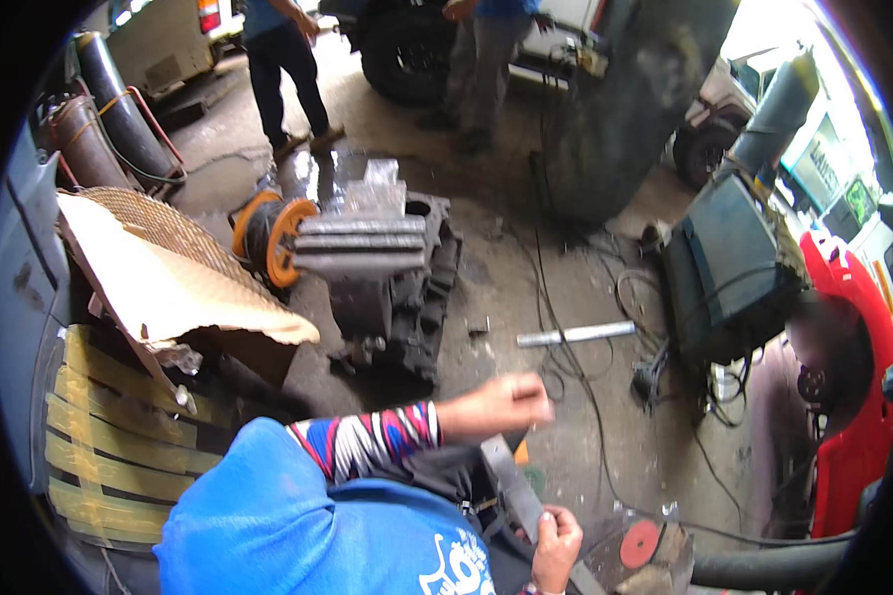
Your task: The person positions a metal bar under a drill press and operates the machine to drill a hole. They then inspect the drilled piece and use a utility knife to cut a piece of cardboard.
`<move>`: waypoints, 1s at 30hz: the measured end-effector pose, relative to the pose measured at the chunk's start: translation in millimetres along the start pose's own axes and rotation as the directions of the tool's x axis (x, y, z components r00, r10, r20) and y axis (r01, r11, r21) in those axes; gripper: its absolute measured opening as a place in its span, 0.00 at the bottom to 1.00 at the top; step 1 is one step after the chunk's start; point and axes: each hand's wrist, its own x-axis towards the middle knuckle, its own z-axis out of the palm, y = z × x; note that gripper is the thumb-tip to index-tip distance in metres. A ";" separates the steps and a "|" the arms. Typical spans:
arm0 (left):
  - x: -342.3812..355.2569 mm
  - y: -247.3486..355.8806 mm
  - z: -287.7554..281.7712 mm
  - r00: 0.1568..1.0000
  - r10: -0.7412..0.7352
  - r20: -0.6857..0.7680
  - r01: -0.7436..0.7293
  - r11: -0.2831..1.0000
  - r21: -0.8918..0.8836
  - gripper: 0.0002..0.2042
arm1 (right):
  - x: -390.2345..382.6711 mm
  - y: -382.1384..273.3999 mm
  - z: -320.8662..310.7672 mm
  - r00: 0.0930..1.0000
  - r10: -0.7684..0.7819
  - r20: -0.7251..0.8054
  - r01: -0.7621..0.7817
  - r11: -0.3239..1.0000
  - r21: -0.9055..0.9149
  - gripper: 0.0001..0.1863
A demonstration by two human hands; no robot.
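Note:
My left hand [496, 402] comes out of a striped sleeve and a blue shirt [298, 516]. Its fingers are curled into a fist just above the top end of a flat grey metal bar [511, 481]. I see nothing held in that fist. My right hand [556, 545] sits low in the view and grips the same bar near its lower end. The bar slants from upper left to lower right between the two hands. A red disc on a dark block [640, 543] lies right beside my right hand.
A grey engine block [377, 268] and an orange cable reel [268, 233] stand on the wet concrete ahead, and a metal tube [575, 334] lies among cables. Torn cardboard [169, 278] and a yellow slatted seat [109, 436] are left. A person [804, 397] crouches right by a red panel. Two people stand far off.

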 end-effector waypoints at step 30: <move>-12.7 4.0 30.1 0.871 0.207 0.446 -0.445 0.716 0.538 0.29 | -15.0 -12.5 -4.2 0.993 0.115 0.017 -0.115 0.993 -0.019 0.10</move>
